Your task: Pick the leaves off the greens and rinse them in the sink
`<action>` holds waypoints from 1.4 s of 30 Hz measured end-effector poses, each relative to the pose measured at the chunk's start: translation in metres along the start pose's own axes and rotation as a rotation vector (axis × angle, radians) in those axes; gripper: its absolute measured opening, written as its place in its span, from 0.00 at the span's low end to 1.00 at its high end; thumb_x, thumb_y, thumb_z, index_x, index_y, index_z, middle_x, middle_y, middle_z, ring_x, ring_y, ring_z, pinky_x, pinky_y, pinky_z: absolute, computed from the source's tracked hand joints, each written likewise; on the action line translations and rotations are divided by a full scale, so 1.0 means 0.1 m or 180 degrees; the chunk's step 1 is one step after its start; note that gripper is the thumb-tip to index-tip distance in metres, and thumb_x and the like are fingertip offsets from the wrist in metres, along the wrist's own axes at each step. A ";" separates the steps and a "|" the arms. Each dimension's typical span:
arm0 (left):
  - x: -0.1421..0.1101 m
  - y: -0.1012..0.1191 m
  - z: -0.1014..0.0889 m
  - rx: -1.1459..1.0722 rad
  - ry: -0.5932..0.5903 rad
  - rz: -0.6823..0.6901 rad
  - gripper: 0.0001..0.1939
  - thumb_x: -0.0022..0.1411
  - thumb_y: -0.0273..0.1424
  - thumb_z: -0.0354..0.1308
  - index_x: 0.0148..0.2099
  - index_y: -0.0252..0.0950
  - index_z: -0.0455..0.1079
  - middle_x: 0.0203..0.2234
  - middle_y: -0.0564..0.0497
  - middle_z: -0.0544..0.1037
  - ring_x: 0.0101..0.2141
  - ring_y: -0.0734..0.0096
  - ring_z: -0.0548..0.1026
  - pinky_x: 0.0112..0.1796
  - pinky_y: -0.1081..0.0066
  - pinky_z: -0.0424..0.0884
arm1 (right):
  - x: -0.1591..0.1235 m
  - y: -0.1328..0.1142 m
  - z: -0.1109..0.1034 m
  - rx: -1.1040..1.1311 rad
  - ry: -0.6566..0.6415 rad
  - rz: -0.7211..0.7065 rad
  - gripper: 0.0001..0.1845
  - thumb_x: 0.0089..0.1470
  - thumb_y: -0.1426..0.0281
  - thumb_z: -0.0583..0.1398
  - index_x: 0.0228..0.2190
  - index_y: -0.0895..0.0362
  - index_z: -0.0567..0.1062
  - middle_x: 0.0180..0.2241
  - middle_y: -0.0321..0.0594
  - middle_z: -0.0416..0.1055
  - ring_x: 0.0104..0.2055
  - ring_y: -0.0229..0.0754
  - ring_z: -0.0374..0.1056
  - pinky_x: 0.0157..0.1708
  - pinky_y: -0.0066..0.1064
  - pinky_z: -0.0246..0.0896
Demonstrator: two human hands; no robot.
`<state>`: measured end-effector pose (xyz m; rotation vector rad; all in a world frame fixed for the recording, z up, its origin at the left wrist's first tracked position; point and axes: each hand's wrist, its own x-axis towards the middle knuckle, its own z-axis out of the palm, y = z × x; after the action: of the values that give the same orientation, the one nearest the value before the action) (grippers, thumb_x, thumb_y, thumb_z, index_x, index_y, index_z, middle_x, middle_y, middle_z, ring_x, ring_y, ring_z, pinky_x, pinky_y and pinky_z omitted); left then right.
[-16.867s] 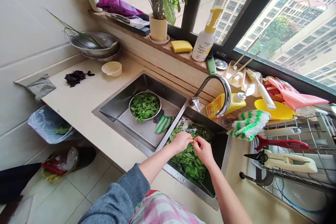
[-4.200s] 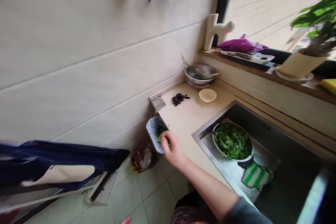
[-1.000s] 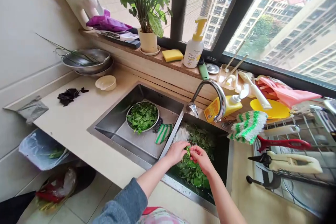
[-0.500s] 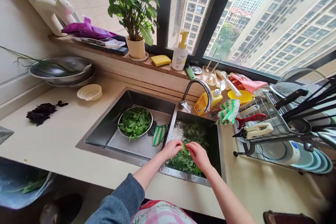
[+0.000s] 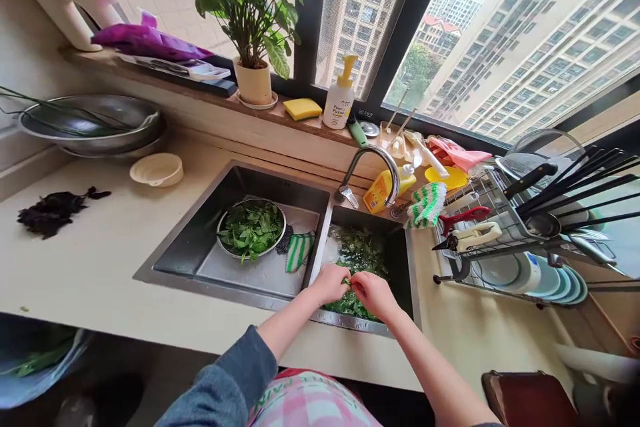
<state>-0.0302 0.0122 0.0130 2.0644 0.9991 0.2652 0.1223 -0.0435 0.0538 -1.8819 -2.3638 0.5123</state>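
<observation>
Over the right sink basin [image 5: 407,267], my left hand [image 5: 332,283] and my right hand [image 5: 374,293] meet with fingertips pinched together. A small bit of green leafy vegetable [image 5: 347,281] shows between them, and both hands are closed on it. Below, more leafy greens [image 5: 353,303] lie in the water of that basin, partly hidden by my hands. In the left basin [image 5: 193,250] a round bowl [image 5: 220,245] is heaped with green leaves [image 5: 253,227]. Beside it lie a green-and-white striped scrubber [image 5: 300,251] and a dark mesh scrubber [image 5: 285,240].
A curved faucet [image 5: 367,152] rises behind the basins, with a yellow bottle [image 5: 380,192] beside it. At right stands a dish rack [image 5: 480,213] with a knife [image 5: 530,180] and plates. A cream bowl [image 5: 157,170], metal pans [image 5: 90,140] and dark clump [image 5: 53,213] sit at left.
My hands have come closer together, fingertips now touching over the right basin. The whole view has shifted slightly, bringing more of the right side into sight.
</observation>
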 end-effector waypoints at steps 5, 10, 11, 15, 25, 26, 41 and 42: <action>0.10 0.07 0.06 -0.0371 -0.0111 -0.0314 0.11 0.52 0.31 0.53 0.38 0.38 0.72 0.34 0.49 0.77 0.36 0.65 0.72 0.37 0.71 0.64 | 0.05 0.12 0.02 -0.0643 -0.0131 -0.0219 0.09 0.55 0.73 0.50 0.30 0.57 0.70 0.27 0.41 0.69 0.29 0.39 0.63 0.30 0.28 0.51; 0.18 0.02 0.27 -0.0600 -0.0251 -0.0476 0.09 0.51 0.31 0.53 0.31 0.35 0.73 0.26 0.50 0.75 0.30 0.68 0.70 0.31 0.73 0.62 | 0.01 0.31 0.23 -0.0671 -0.0153 -0.0423 0.09 0.53 0.77 0.49 0.27 0.57 0.67 0.25 0.40 0.67 0.27 0.39 0.62 0.28 0.28 0.50; 0.19 0.01 0.31 -0.0647 -0.0245 -0.0530 0.09 0.51 0.31 0.53 0.30 0.34 0.73 0.25 0.51 0.75 0.29 0.69 0.69 0.30 0.74 0.61 | 0.00 0.34 0.27 -0.0624 -0.0104 -0.0413 0.09 0.53 0.77 0.49 0.27 0.57 0.66 0.25 0.39 0.66 0.27 0.39 0.61 0.27 0.28 0.50; 0.25 -0.05 0.40 -0.0836 -0.0220 -0.0619 0.10 0.52 0.29 0.50 0.31 0.34 0.73 0.23 0.53 0.73 0.27 0.72 0.68 0.28 0.75 0.60 | -0.02 0.43 0.44 0.0126 0.0201 -0.0130 0.09 0.52 0.75 0.48 0.25 0.56 0.65 0.23 0.37 0.63 0.25 0.37 0.58 0.25 0.26 0.48; 0.22 -0.10 0.25 -0.0493 0.0085 -0.0011 0.10 0.57 0.32 0.51 0.32 0.37 0.74 0.26 0.53 0.75 0.31 0.70 0.69 0.39 0.72 0.60 | 0.06 0.35 0.52 0.4226 -0.0188 0.1635 0.18 0.44 0.53 0.58 0.24 0.56 0.64 0.16 0.28 0.57 0.16 0.30 0.49 0.18 0.24 0.42; 0.21 -0.09 0.24 -0.0290 0.0104 0.0084 0.10 0.57 0.33 0.51 0.32 0.37 0.74 0.27 0.52 0.76 0.32 0.69 0.69 0.41 0.70 0.59 | 0.05 0.34 0.50 0.4443 -0.0326 0.1744 0.19 0.43 0.53 0.59 0.24 0.56 0.64 0.16 0.28 0.58 0.16 0.30 0.49 0.18 0.23 0.42; 0.24 0.09 0.20 0.0638 0.0039 0.0324 0.09 0.59 0.32 0.50 0.33 0.38 0.72 0.28 0.48 0.75 0.38 0.63 0.68 0.49 0.56 0.53 | 0.04 0.50 0.38 0.3471 0.0065 0.1292 0.11 0.45 0.63 0.57 0.20 0.57 0.65 0.15 0.29 0.59 0.18 0.31 0.53 0.18 0.23 0.45; 0.23 0.08 0.23 0.0669 0.0192 0.0349 0.09 0.59 0.31 0.50 0.32 0.38 0.72 0.27 0.49 0.74 0.37 0.64 0.67 0.50 0.56 0.52 | 0.05 0.45 0.42 0.3653 0.0235 0.1465 0.12 0.45 0.62 0.57 0.20 0.57 0.64 0.15 0.28 0.57 0.18 0.30 0.52 0.17 0.23 0.43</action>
<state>0.0012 0.0131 0.0005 2.3185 0.9863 0.2909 0.1524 -0.0392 -0.0004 -1.6846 -1.0455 1.3914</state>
